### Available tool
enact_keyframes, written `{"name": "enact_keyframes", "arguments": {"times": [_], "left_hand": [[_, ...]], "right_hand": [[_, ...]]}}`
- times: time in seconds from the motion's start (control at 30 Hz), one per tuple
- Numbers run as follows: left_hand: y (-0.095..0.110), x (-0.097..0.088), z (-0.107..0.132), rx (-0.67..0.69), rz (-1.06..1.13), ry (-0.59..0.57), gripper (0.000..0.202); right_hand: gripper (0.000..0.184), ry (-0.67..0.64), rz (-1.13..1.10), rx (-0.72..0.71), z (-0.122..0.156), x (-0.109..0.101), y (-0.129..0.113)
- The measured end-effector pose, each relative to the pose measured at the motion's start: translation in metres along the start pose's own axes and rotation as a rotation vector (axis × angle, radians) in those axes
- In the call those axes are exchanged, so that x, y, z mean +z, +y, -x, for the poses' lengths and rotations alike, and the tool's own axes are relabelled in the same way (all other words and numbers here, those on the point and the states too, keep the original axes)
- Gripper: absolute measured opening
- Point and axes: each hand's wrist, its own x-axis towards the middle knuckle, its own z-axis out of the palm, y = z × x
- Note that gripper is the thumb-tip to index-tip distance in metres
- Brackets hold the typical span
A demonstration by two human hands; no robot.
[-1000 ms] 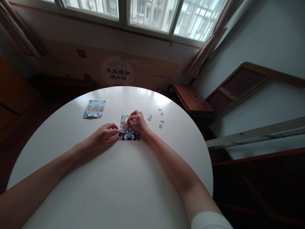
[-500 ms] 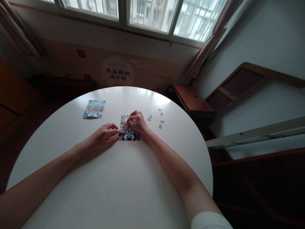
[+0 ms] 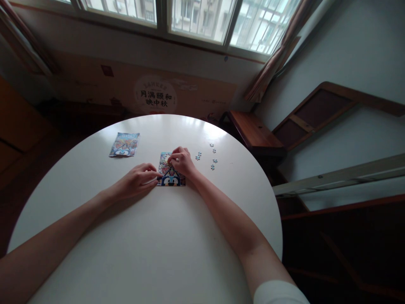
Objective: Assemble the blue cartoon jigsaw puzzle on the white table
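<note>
The flat, rectangular, multicoloured jigsaw puzzle (image 3: 171, 182) lay just above frame ctr, w/ a blue-and-white cartoon figure along its lower edge. The person's bare L hand (image 3: 141, 179) was at its left side, thumb & forefinger apart, forefinger tip touching the puzzle's edge. The bare R hand (image 3: 182, 161) covered its upper right part, fingertips bunched close over it; couldn't tell if they gripped a pc. The two hands were apart, puzzle btwn them.

Six small, pale-blue, knobbed loose pcs (image 3: 212, 167) sat right of the R hand, upper right of ctr. The glossy, blue-topped, printed packet (image 3: 124, 145) lay upper left of ctr, well apart from the L hand. All were on the round, white, smooth-topped table (image 3: 148, 253).
</note>
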Motion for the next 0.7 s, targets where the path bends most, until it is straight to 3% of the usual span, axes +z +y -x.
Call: {"name": "enact_keyframes", "arguments": {"times": [0.33, 0.53, 0.7], "left_hand": [[-0.0017, 0.0012, 0.0001, 0.009, -0.004, 0.007, 0.026], [0.0008, -0.0003, -0.0009, -0.003, 0.020, 0.013, 0.026], [-0.0015, 0.0013, -0.0002, -0.004, 0.020, 0.020, 0.026]], "right_hand": [[0.027, 0.112, -0.057, -0.029, -0.0006, 0.0030, 0.0038], [0.032, 0.252, -0.094, 0.079, -0.0027, -0.0009, 0.0046], [0.028, 0.274, -0.071, 0.178, -0.0046, -0.0018, 0.0053]]}}
